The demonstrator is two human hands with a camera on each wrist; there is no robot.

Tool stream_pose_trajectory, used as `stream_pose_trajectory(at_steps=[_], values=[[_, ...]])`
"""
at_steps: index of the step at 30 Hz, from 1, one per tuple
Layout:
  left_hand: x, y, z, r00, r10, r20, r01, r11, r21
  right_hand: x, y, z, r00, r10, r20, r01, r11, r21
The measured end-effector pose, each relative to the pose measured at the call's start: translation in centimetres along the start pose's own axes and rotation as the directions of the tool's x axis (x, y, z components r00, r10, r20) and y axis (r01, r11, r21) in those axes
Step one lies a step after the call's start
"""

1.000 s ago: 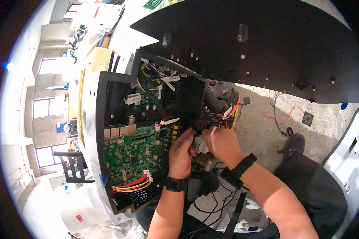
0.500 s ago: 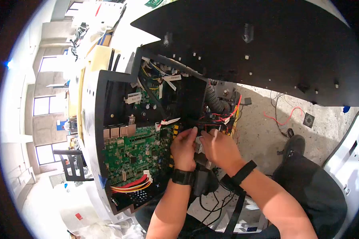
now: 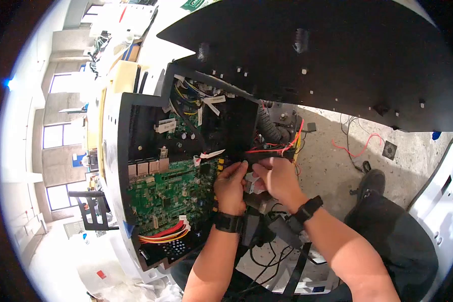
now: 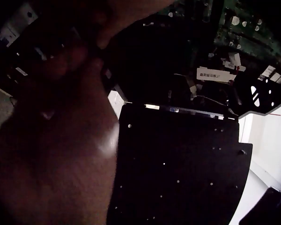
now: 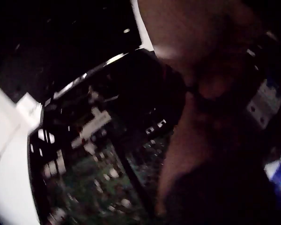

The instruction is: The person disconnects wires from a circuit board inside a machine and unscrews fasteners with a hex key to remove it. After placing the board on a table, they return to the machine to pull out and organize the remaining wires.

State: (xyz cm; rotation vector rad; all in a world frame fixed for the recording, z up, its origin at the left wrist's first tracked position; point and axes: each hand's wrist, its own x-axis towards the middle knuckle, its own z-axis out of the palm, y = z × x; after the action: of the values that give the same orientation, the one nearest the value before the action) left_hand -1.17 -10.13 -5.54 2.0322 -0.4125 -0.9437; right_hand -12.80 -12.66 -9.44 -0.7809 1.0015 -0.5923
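Observation:
Inside an open black housing (image 3: 239,121), both hands work close together beside a green circuit board (image 3: 173,194). The left hand (image 3: 230,190) pinches a thin dark piece between thumb and fingers. Just to its right, the right hand (image 3: 283,182) has its thumb and forefinger curled on the same dark piece, mostly hidden by the fingers. A pale metal bracket (image 3: 253,184) lies between the hands, and shows in the right wrist view too (image 5: 263,105). Both wrist views are dark, with the fingertips hard to make out.
A large black panel (image 3: 337,60) overhangs the hands. Red wires (image 3: 267,150) and a ribbed black hose (image 3: 270,130) run just beyond them. Labelled cables (image 3: 211,102) hang inside the housing. Black cords (image 3: 272,261) dangle below the wrists; a small fan grille (image 3: 389,150) lies on the floor.
The left hand has moved slightly left and stays pinched. The right hand has lifted and turned a little, baring more of the bracket. A red wire now stretches straight above the hands.

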Motion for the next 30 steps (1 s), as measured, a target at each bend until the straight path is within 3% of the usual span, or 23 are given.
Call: stream_pose_trajectory(at_steps=[1,2,3,7,9,10,11,12,16,17,18,19,21,24,28,30], values=[[-0.1,0.1,0.0,1.0,-0.007,0.001,0.007,1.0,-0.006,0.1,0.3,0.0,1.0,0.0,0.001,0.0,1.0,0.002],[-0.1,0.1,0.0,1.0,-0.015,0.002,0.015,1.0,-0.013,0.2,0.7,0.1,0.938,-0.346,-0.012,0.297,0.82,-0.489],[-0.1,0.0,-0.1,1.0,-0.016,0.002,0.016,1.0,-0.013,0.3,1.1,0.1,0.776,-0.614,0.148,0.433,0.347,-0.832],[0.0,0.3,-0.1,0.999,-0.032,0.012,0.032,0.999,-0.041,0.3,2.0,0.2,0.748,-0.642,0.17,0.531,0.424,-0.734],[0.1,0.3,-0.2,0.999,-0.047,-0.003,0.047,0.998,-0.049,0.8,2.9,0.7,0.834,-0.549,-0.061,0.471,0.763,-0.442],[0.2,0.2,-0.2,0.999,-0.039,-0.003,0.039,0.998,-0.04,0.6,2.6,0.7,0.834,-0.548,-0.06,0.47,0.763,-0.443],[0.4,0.0,-0.3,1.0,-0.029,-0.002,0.029,0.999,-0.031,-0.2,0.4,0.5,0.986,-0.163,-0.036,0.159,0.983,-0.088],[0.5,-0.1,-0.4,1.0,-0.029,-0.002,0.029,0.999,-0.031,-0.6,-0.8,0.4,0.967,0.217,0.131,-0.243,0.94,0.24],[0.4,0.1,-0.5,0.999,-0.031,0.017,0.031,1.0,-0.005,0.5,0.7,0.3,0.984,0.084,0.159,-0.108,0.983,0.15],[0.3,0.1,-0.4,0.999,-0.035,0.019,0.035,0.999,0.007,0.8,1.4,0.2,0.975,-0.202,0.094,0.223,0.894,-0.389],[0.4,0.0,-0.5,0.999,-0.038,0.022,0.038,0.999,0.007,0.9,1.4,0.1,0.869,-0.457,0.189,0.406,0.44,-0.801],[0.5,-0.1,-0.6,0.998,-0.037,0.042,0.037,0.999,-0.013,0.7,1.4,-0.2,0.871,-0.454,0.186,0.401,0.439,-0.804],[0.6,-0.2,-0.5,0.997,-0.035,0.063,0.037,0.999,-0.033,0.0,1.0,-0.6,0.823,-0.506,0.256,0.439,0.281,-0.854],[0.5,-0.1,-0.4,0.999,-0.025,0.038,0.026,1.0,-0.006,0.1,0.9,-0.5,0.828,-0.49,0.273,0.419,0.214,-0.883],[0.5,-0.3,-0.2,1.0,-0.001,0.024,0.001,1.0,0.005,0.4,2.0,0.1,0.802,-0.546,0.24,0.413,0.217,-0.885],[0.3,0.0,-0.1,1.0,-0.007,0.006,0.007,1.0,-0.005,0.5,2.1,0.4,0.828,-0.547,0.125,0.409,0.437,-0.801]])
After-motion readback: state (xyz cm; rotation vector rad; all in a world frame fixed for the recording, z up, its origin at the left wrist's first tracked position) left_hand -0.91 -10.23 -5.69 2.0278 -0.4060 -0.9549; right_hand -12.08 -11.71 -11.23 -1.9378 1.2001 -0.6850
